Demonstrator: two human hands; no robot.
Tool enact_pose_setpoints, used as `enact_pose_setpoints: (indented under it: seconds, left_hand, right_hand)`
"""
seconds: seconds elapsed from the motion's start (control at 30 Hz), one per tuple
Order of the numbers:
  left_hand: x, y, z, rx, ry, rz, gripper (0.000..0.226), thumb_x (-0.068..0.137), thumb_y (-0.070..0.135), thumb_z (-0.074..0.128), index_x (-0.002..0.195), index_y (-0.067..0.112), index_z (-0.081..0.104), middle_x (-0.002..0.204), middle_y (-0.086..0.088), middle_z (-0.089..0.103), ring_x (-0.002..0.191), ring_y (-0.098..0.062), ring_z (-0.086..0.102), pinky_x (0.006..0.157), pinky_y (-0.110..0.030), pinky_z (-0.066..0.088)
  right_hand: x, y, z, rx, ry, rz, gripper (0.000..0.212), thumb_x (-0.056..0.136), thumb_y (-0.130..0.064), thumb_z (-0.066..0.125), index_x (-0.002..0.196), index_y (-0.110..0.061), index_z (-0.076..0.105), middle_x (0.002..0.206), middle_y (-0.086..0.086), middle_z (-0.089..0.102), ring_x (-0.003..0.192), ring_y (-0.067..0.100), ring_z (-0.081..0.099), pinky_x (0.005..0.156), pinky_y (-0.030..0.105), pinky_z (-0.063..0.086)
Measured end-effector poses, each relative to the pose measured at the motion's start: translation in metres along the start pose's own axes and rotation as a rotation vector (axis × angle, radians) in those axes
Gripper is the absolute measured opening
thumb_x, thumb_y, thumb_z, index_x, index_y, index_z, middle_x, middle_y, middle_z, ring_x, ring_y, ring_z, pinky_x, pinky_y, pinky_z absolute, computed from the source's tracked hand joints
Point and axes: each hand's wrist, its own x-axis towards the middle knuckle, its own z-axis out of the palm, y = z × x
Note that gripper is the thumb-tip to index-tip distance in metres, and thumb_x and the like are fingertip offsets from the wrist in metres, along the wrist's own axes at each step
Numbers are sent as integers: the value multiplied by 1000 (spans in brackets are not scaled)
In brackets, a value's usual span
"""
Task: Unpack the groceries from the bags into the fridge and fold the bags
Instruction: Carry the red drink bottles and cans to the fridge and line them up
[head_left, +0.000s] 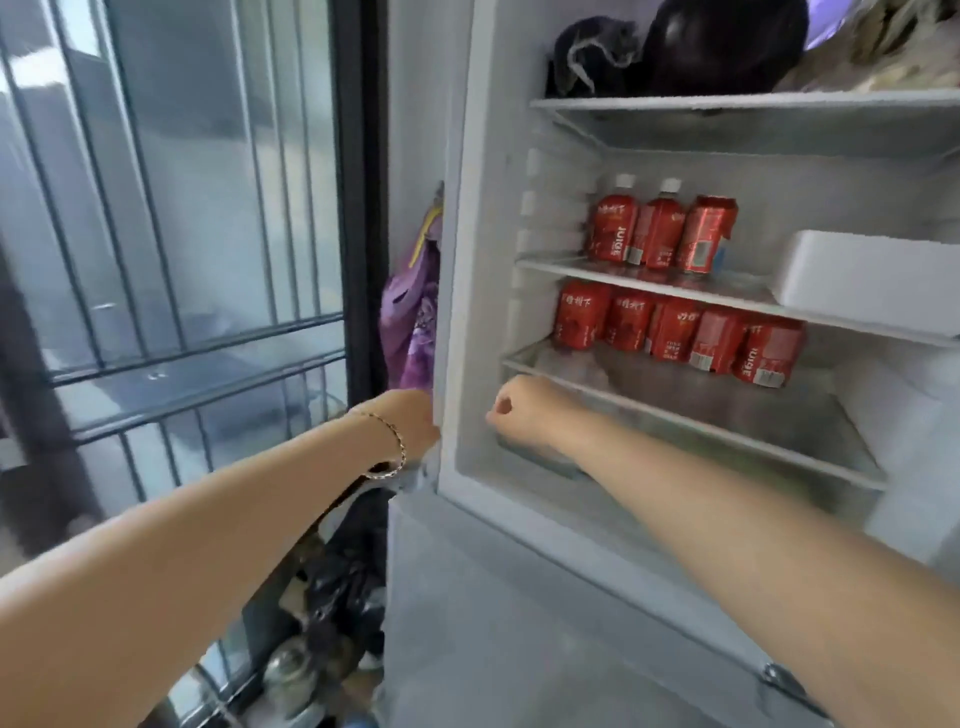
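Head view: right hand (519, 410) is hanging inside the fridge (467, 260) just under the lowest glass shelf (727, 405), grip making a fist, nothing visibly in it. Left hand (415, 421) is resting against the fridge's left edge, fingers hidden, so can't tell its grip. Red juice cartons (670, 327) are sitting far-left on the shelves. Purple bag (410, 322) is hanging left of the fridge; I'm guessing soft and floppy, so grab the handles.
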Motion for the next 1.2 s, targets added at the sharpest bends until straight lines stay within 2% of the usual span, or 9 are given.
enact_pose_setpoints:
  seconds: [0.07,0.2,0.3,0.5,0.67,0.87,1.03,1.1,1.2]
  left_hand:
    - [-41,-33,5,4,-52,-138,31,94,23,45,112,6,63,115,-10,64,106,-26,61,87,-31,50]
    - [-137,-95,8,-28,-33,-383,31,93,20,42,110,1,61,112,-14,63,104,-31,60,82,-33,48]
    - [-225,-143,13,-28,-19,-573,31,91,24,46,111,7,62,116,-11,63,106,-29,60,88,-33,49]
    - [-418,-215,16,-15,92,-954,27,89,25,44,106,15,62,112,-5,63,103,-26,59,79,-29,43]
    - [-626,-250,12,-10,148,-1273,28,90,27,43,110,15,59,118,-8,61,107,-29,58,83,-32,45]
    - [-877,-245,7,-79,221,-1606,28,90,25,43,108,11,60,116,-10,62,106,-30,58,83,-31,44]
    - [-1052,-235,26,-177,341,-1882,29,88,27,45,108,16,63,125,-8,60,117,-33,53,96,-37,43]
    - [-1106,-231,33,-196,364,-1984,34,88,22,42,114,14,62,119,-10,62,110,-31,56,89,-35,45]
    - [-1178,-228,46,-205,395,-2094,25,86,20,44,98,13,65,106,-8,67,99,-30,61,76,-31,44]
  right_hand:
    - [-15,-41,19,13,-57,-89,31,91,-29,50,63,-16,55,76,5,60,80,27,58,60,27,38]
    - [-50,-126,55,-13,-174,-339,31,91,-31,48,84,-8,67,100,10,70,95,29,64,67,30,42]
    - [-89,-201,76,-31,-224,-537,31,92,-33,47,94,-11,68,102,6,69,95,28,63,70,31,44]
    - [-198,-349,108,51,-270,-857,24,90,-33,49,98,-20,68,109,0,65,102,23,60,79,29,46]
    - [-347,-480,130,124,-447,-1106,23,86,-23,51,92,-13,71,91,5,73,84,23,68,78,28,53]
    - [-564,-619,154,92,-524,-1434,29,90,-28,48,101,-11,68,102,10,68,93,28,63,85,33,52]
    - [-729,-705,171,15,-620,-1679,28,92,-29,47,99,-9,65,98,10,65,88,27,60,80,33,50]
    - [-785,-730,180,6,-635,-1756,29,92,-32,46,93,-10,66,91,8,62,85,28,59,75,32,49]
    - [-861,-768,200,-27,-634,-1878,28,91,-35,46,85,-16,66,84,4,61,82,27,59,74,34,51]
